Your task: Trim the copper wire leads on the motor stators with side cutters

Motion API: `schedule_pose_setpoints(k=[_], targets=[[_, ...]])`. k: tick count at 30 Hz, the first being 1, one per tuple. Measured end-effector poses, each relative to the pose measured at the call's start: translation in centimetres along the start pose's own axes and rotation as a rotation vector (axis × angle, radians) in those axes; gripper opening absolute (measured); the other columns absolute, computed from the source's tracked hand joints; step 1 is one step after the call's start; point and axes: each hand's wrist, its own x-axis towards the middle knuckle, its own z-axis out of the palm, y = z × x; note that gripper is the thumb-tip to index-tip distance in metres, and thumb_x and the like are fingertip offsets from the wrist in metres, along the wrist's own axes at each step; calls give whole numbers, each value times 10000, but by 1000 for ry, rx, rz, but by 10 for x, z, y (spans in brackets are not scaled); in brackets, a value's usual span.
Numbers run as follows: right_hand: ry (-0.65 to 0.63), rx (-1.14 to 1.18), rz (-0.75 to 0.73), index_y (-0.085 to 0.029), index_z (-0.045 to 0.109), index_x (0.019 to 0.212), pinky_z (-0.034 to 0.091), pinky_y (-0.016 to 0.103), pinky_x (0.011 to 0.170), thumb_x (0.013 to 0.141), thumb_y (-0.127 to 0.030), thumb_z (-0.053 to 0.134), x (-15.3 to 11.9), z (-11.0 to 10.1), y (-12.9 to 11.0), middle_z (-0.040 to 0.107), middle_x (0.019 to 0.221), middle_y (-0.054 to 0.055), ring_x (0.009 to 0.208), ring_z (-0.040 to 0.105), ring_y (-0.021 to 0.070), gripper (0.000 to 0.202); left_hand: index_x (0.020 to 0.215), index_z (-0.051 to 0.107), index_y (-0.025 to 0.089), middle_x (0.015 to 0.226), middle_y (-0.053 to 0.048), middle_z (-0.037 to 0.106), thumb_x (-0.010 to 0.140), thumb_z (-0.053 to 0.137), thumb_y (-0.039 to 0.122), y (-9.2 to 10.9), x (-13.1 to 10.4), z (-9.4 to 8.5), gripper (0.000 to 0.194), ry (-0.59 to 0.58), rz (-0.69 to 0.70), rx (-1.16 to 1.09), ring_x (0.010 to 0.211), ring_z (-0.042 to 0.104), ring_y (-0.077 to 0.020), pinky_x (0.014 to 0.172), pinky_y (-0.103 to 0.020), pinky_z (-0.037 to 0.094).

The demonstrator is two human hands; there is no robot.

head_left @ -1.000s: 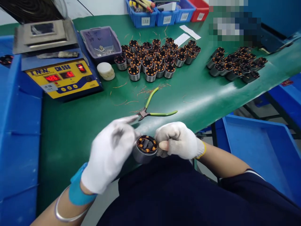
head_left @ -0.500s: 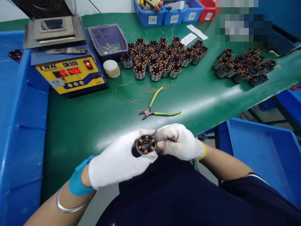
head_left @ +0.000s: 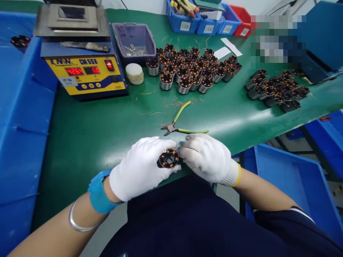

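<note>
My left hand (head_left: 146, 165), in a white glove, is wrapped round a motor stator (head_left: 168, 158). Its dark open end with copper windings faces up toward me. At the stator's right side is my right hand (head_left: 207, 157), also gloved, with bent fingers drawn together. Its fingertips lie close to the rim; whatever they may pinch is hidden or too small to see. Just beyond both hands, cutting pliers (head_left: 170, 127) with green handles lie spread on the table. Loose copper wire clippings (head_left: 182, 103) are scattered behind them.
A group of stators (head_left: 184, 73) stands on the green table (head_left: 88, 132), with another cluster (head_left: 276, 89) farther right. A solder pot unit (head_left: 88, 76) sits at left beside a purple tray (head_left: 134, 30) and a white round block (head_left: 134, 74). Blue bins (head_left: 292, 175) flank the table.
The right hand has turned over: its thumb was in view at the stator's rim, and now the back of the hand faces up. The stator has tilted slightly in the left hand. The camera view has shifted.
</note>
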Motion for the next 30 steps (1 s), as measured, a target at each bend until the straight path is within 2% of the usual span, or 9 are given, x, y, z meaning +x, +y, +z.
schedule_pose_setpoints(k=[4,7,11,14,16,19,22,26,30], targets=[[-127,-45,11,-150,686,904,498,341,677,951,-188,400,-9,-8,12,687,753,78,695,613,198,291,1197,667,220,1111,-95,739,791,715,533,-8,1,-4,514,-133,-73,3,1081,669,-322,968,-459,508],[-154,-71,151,-144,686,945,470,328,654,957,-206,424,-25,-15,29,686,778,85,693,613,200,269,1149,677,232,1103,-85,715,769,714,542,-16,3,-14,492,-179,-201,4,1049,656,-319,900,-449,529],[-226,-153,330,-119,678,1079,497,377,725,959,-309,493,-36,-16,39,706,976,151,831,645,263,291,1110,674,232,1072,-89,692,722,706,571,-21,6,-25,516,-143,-372,53,1020,645,-328,854,-458,539],[-324,-159,295,-104,647,1186,513,437,795,917,-391,565,-29,-11,37,683,1135,194,937,644,317,401,1100,672,230,1088,-85,693,745,657,572,-23,9,-27,492,-98,-428,14,1025,651,-308,890,-449,534],[-320,-118,241,-104,610,1260,504,478,879,865,-479,627,-18,-6,41,635,1261,218,1072,618,357,546,1052,682,238,1059,-74,705,771,629,545,-25,10,-26,420,-91,-441,13,1003,660,-301,895,-449,532],[-277,-92,212,-106,452,1447,388,596,1042,625,-713,743,0,4,65,391,1529,268,1366,388,479,1062,1030,686,247,1041,-75,711,783,615,547,-30,11,-26,395,-58,-486,77,1000,659,-316,883,-468,531],[-396,-54,193,-101,335,1527,319,638,1082,440,-766,778,14,12,99,313,1571,272,1425,263,526,1349,1018,692,247,1052,-76,711,789,609,529,-33,11,-29,372,-50,-498,89,1002,657,-310,875,-456,530],[-519,-72,232,-207,385,1517,455,538,937,464,-660,818,24,9,122,426,1502,206,1281,469,453,1225,1016,680,242,1031,-72,709,803,602,516,-35,11,-29,355,-67,-476,76,976,657,-303,861,-446,526],[-606,-156,271,-229,592,1334,476,438,740,505,-586,825,32,-5,112,598,1257,171,995,618,365,932,1019,652,215,1044,-84,700,882,511,443,-36,10,-25,301,-47,-428,102,1002,639,-302,855,-439,510]])
